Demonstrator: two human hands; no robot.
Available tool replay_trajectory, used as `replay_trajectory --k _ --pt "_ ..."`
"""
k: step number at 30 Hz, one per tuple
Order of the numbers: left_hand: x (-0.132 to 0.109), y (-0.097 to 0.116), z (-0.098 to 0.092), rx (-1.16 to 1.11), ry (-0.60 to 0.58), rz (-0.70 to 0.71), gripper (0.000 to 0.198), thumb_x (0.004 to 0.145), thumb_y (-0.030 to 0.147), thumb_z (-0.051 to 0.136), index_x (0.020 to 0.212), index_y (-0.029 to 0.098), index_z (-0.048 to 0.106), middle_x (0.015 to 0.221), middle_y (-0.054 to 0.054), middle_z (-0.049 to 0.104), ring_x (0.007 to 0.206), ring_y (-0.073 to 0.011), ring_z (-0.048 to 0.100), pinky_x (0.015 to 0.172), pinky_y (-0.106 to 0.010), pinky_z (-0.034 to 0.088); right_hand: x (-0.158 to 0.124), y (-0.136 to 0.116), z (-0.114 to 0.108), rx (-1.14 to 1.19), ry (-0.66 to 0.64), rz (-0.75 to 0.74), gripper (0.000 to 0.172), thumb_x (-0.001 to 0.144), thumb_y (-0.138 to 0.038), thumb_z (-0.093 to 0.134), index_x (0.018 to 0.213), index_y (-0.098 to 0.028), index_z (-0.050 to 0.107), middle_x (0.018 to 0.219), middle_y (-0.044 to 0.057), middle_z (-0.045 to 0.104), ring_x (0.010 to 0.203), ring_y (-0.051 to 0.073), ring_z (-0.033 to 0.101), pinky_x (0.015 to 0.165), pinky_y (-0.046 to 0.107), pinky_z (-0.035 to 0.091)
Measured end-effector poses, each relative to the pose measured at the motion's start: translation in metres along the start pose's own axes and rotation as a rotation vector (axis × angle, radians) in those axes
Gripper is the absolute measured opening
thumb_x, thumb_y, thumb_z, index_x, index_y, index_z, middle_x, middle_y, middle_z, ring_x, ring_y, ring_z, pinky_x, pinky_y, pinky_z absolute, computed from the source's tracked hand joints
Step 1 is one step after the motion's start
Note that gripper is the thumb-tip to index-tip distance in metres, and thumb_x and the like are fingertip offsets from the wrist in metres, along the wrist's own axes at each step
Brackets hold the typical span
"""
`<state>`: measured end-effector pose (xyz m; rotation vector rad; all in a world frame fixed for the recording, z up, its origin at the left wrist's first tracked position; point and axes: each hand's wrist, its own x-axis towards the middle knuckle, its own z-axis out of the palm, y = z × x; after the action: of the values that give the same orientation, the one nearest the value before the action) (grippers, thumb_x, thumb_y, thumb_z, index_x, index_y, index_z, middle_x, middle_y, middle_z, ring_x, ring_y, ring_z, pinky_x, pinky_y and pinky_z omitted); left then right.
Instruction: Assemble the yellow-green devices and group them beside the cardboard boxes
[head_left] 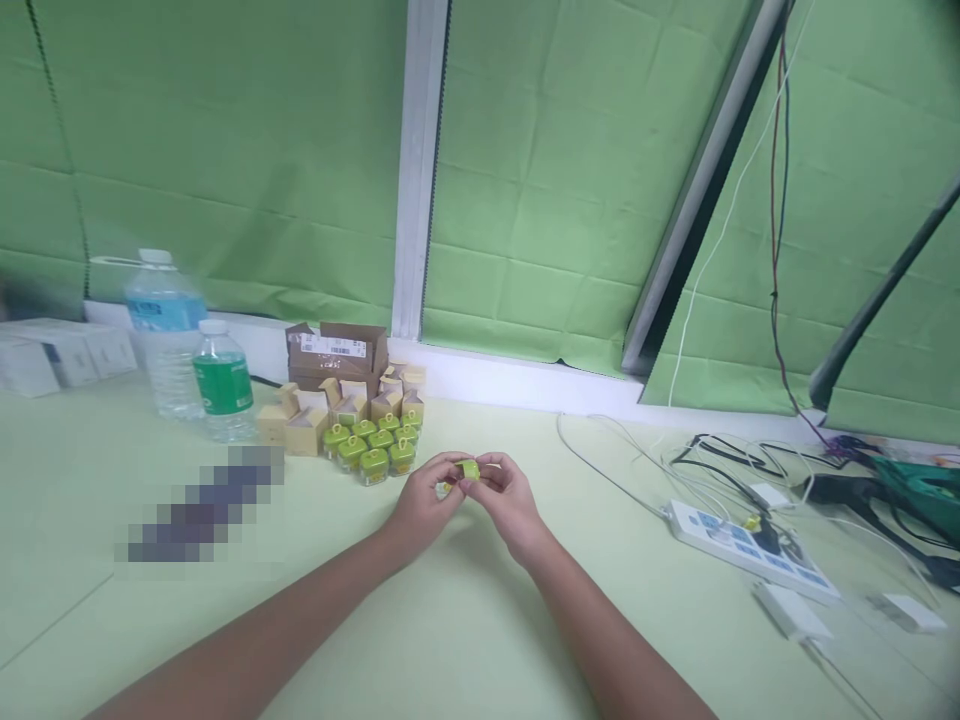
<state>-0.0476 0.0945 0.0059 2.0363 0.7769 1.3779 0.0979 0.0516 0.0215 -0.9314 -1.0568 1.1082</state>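
Above the pale table point(480, 620), my left hand point(424, 508) and my right hand point(511, 503) meet, fingers closed around one small green-lidded jar point(469, 469). Its green lid shows between the fingertips; most of its body is hidden by them. Just left of my hands stands a tight group of several small clear jars point(374, 466) with green lids and little loops on top. Behind that group are several small open tan cardboard boxes point(306, 432), with their flaps up.
A larger brown carton point(335, 358) sits behind the boxes. Leftward stand a big water bottle point(163, 345), a green-labelled bottle point(224, 385) and white boxes point(71, 350). On the right lie a power strip point(750, 550), a white adapter point(793, 612) and tangled cables. A pixelated dark patch covers something at left.
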Motion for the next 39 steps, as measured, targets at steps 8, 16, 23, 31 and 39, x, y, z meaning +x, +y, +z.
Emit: replay_trajectory --k 8,16,23,31,39 --pt "0.004 -0.009 -0.004 -0.027 0.094 -0.06 0.016 0.089 0.029 0.055 0.076 0.02 0.06 0.104 -0.007 0.068 0.098 -0.0208 0.064 0.079 -0.032 0.052 0.017 -0.003 -0.028 0.028 0.235 -0.017 0.051 0.067 -0.04 0.081 0.111 -0.023 0.061 0.085 0.0 0.064 0.083 0.018 0.065 0.084 0.036 0.055" --pt "0.003 -0.006 -0.008 0.06 0.053 -0.012 0.017 0.086 0.023 0.052 0.069 0.02 0.053 0.101 -0.007 0.067 0.098 -0.022 0.062 0.09 -0.037 0.048 0.021 0.004 -0.038 -0.269 0.24 -0.122 0.043 0.07 -0.044 0.078 0.104 -0.023 0.063 0.092 0.003 0.061 0.079 0.018 0.062 0.067 0.03 0.053" --pt "0.004 -0.011 -0.011 0.107 0.049 0.009 0.017 0.084 0.018 0.048 0.067 0.021 0.05 0.1 -0.006 0.066 0.101 -0.0233 0.061 0.093 -0.039 0.046 0.019 0.016 -0.04 -0.712 0.09 -0.343 0.021 0.079 -0.029 0.066 0.097 -0.021 0.072 0.097 0.008 0.061 0.083 0.021 0.063 0.077 0.035 0.054" --pt "0.002 -0.017 -0.007 0.133 0.019 0.025 0.017 0.087 0.02 0.049 0.07 0.021 0.05 0.1 -0.005 0.065 0.1 -0.0221 0.061 0.091 -0.036 0.046 0.014 0.036 -0.03 -0.887 -0.033 -0.545 0.029 0.09 -0.015 0.045 0.107 -0.019 0.068 0.104 0.011 0.064 0.096 0.022 0.063 0.088 0.036 0.05" --pt "0.003 -0.02 -0.008 0.156 0.034 0.007 0.014 0.087 0.02 0.05 0.074 0.02 0.055 0.097 -0.005 0.066 0.096 -0.0215 0.061 0.086 -0.035 0.047 0.005 0.004 -0.032 -1.031 -0.127 -0.397 0.015 0.085 -0.019 0.057 0.092 -0.022 0.07 0.094 0.006 0.067 0.089 0.021 0.06 0.083 0.034 0.047"
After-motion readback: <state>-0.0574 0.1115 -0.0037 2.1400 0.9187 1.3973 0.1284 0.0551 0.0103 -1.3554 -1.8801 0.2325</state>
